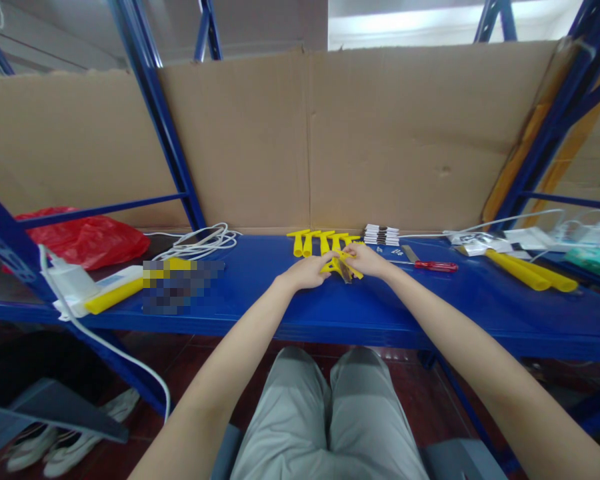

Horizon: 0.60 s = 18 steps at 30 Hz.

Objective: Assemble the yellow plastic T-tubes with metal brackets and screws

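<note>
"Near the middle of the frame, what are the hands holding?"

"Both are gripping a small yellow piece (pixel 334 266) just above the blue shelf (pixel 260 293). The left hand (pixel 311 272) is closing narrowly on its left side, and the right hand (pixel 367 260) is pinching near its upper right. Something thin and dull is showing between them, a flat strip (pixel 347 274) perhaps, though the fingers are hiding how it meets the yellow."

"Is it looking heavy to you?"

"No, I'm judging it light and fairly stiff, like moulded plastic. Its smooth skin may be making it a little slippery, and its slim arms are seeming the weakest spots, so I'm favouring the thick body for a hold. The strip's rim is possibly sharp; I'm preferring its flat faces to its edges."

"And the room around it?"

"Just behind, a row of yellow T-shaped pieces (pixel 307 245) is standing close, so a push toward the cardboard (pixel 405 133) is risking a knock. At centre right, a red-handled screwdriver (pixel 436 266) is lying near the right hand, and a stack of white packets (pixel 381 235) is sitting behind it."

"Where are you seeing open space?"

"Left of centre, bare blue surface is stretching toward the white cable (pixel 205 245). Below the hands, the shelf's front edge is running near, so anything dropped and rolling that way is risking a fall."
</note>
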{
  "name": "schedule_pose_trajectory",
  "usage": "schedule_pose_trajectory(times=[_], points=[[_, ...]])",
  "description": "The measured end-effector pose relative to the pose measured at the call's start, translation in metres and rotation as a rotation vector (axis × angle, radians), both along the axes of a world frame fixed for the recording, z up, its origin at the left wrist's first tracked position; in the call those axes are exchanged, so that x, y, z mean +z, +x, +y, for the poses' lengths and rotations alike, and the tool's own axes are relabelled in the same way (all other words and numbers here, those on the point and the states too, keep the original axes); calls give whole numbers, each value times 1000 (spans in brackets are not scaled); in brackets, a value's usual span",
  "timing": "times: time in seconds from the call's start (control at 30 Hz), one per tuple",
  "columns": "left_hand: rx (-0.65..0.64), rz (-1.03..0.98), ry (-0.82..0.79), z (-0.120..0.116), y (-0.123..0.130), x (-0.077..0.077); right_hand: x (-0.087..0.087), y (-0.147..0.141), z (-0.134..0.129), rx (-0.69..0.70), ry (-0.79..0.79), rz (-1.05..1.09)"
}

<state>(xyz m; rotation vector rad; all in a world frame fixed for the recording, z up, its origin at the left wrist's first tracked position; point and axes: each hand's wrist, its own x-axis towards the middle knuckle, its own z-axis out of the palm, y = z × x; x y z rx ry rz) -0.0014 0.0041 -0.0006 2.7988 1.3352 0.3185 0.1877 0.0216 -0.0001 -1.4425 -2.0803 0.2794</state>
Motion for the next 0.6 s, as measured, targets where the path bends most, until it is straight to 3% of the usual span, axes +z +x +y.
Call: schedule_pose_trajectory(times=[0.27,0.4,0.6], points=[[-74,-18,8,4,0,-3,0,1,-4,-39,-304,448],[-78,-21,17,3,1,-3,2,6,-4,-47,-330,493],[-89,-20,55,0,2,-1,3,14,-8,81,-440,490]])
